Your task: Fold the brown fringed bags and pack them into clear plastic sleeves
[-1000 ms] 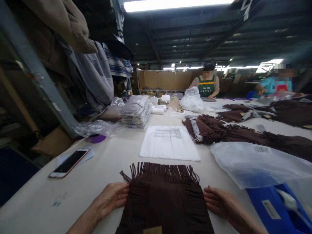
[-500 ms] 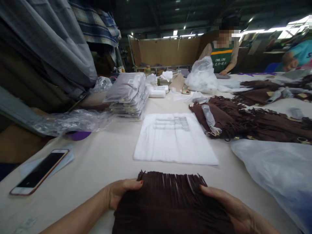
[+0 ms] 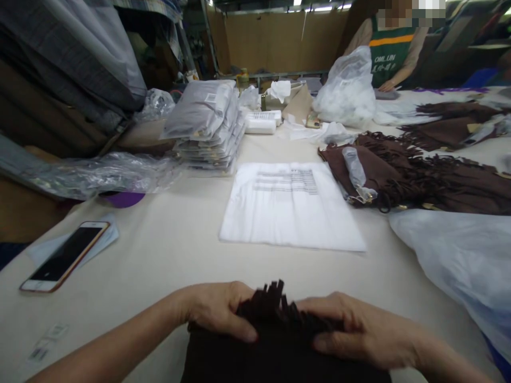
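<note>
A dark brown fringed bag [image 3: 275,356] lies at the near edge of the table, its lower part cut off by the frame. My left hand [image 3: 225,311] grips its fringe from the left, thumb on the near side. From the right, my right hand [image 3: 339,324] pinches the fringe, with the thumb in front and the fingers behind. Between the two hands the bunched strips stick up. Just beyond is a stack of white printed plastic bags [image 3: 291,213], lying flat.
Packed grey bundles [image 3: 203,122] are piled at the back left. A phone [image 3: 66,255] lies at left beside crumpled clear plastic [image 3: 115,173]. More brown fringed bags [image 3: 399,170] and a large plastic bag [image 3: 459,255] are at right. A co-worker [image 3: 391,53] stands at the back.
Both hands have come closer together along the fringe. The strips, spread straight before, are now gathered and partly covered by the fingers. The view has tilted down.
</note>
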`<action>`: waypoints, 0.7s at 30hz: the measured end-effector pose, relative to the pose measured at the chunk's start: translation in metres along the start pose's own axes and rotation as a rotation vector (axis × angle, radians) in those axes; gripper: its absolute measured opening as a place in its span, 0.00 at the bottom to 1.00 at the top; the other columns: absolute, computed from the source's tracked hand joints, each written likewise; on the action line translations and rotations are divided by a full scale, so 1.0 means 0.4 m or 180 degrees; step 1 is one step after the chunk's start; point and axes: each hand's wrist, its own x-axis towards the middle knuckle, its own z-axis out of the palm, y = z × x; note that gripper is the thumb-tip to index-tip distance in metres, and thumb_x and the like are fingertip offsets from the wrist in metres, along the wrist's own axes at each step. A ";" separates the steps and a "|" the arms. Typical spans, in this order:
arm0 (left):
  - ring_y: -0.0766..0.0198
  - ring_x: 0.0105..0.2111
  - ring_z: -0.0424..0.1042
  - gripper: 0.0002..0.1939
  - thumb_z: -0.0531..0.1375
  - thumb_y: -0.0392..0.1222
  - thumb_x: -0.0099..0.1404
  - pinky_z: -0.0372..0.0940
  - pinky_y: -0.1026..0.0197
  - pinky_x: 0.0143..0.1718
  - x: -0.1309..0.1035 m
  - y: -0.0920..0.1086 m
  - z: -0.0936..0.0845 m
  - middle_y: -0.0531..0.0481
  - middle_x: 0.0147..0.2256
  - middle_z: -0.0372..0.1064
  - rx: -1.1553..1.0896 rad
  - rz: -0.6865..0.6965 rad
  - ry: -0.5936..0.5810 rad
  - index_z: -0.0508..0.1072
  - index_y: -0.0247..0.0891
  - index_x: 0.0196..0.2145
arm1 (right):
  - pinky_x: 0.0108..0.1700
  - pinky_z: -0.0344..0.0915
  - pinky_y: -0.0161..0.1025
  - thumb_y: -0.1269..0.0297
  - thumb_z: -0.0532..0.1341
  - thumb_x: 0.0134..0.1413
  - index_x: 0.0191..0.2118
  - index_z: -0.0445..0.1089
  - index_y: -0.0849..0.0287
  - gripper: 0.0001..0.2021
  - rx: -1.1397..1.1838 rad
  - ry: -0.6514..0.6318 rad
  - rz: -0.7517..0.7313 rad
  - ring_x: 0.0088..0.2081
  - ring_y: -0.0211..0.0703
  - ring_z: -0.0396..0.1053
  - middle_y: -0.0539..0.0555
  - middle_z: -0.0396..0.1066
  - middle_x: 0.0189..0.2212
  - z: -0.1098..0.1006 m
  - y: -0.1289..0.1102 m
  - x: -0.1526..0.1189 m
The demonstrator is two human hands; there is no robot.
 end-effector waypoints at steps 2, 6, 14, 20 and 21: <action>0.52 0.49 0.67 0.22 0.57 0.42 0.58 0.59 0.53 0.53 -0.032 0.002 0.038 0.51 0.49 0.68 0.1019 0.0279 0.0128 0.68 0.41 0.51 | 0.54 0.59 0.42 0.67 0.56 0.54 0.52 0.66 0.53 0.19 -0.1171 0.0270 -0.0337 0.50 0.45 0.66 0.50 0.72 0.46 0.043 0.006 -0.023; 0.51 0.61 0.45 0.33 0.58 0.45 0.60 0.36 0.46 0.62 -0.078 -0.036 0.139 0.50 0.62 0.42 0.2367 0.0979 0.0562 0.51 0.44 0.60 | 0.60 0.45 0.52 0.67 0.54 0.57 0.54 0.63 0.47 0.19 -0.2764 0.0852 -0.1170 0.58 0.45 0.57 0.50 0.63 0.54 0.116 0.110 -0.040; 0.48 0.61 0.43 0.27 0.46 0.46 0.67 0.42 0.39 0.60 -0.108 -0.153 0.277 0.42 0.60 0.43 0.3413 0.1420 0.0620 0.45 0.43 0.61 | 0.60 0.46 0.51 0.68 0.51 0.60 0.61 0.47 0.45 0.25 -0.3762 0.0665 -0.1607 0.61 0.44 0.48 0.49 0.55 0.58 0.193 0.272 -0.088; 0.50 0.61 0.48 0.32 0.55 0.46 0.62 0.45 0.46 0.61 -0.216 -0.227 0.278 0.53 0.62 0.46 0.3560 0.1500 0.2927 0.47 0.53 0.61 | 0.56 0.59 0.46 0.69 0.57 0.55 0.57 0.60 0.52 0.23 -0.3934 0.2547 -0.1744 0.56 0.46 0.60 0.55 0.65 0.53 0.255 0.247 -0.216; 0.51 0.60 0.49 0.33 0.56 0.45 0.62 0.48 0.49 0.61 -0.238 -0.257 0.271 0.53 0.62 0.46 0.3536 0.1461 0.3269 0.46 0.53 0.61 | 0.54 0.62 0.44 0.70 0.57 0.54 0.55 0.63 0.54 0.21 -0.3934 0.2955 -0.1619 0.54 0.46 0.62 0.56 0.66 0.53 0.259 0.247 -0.236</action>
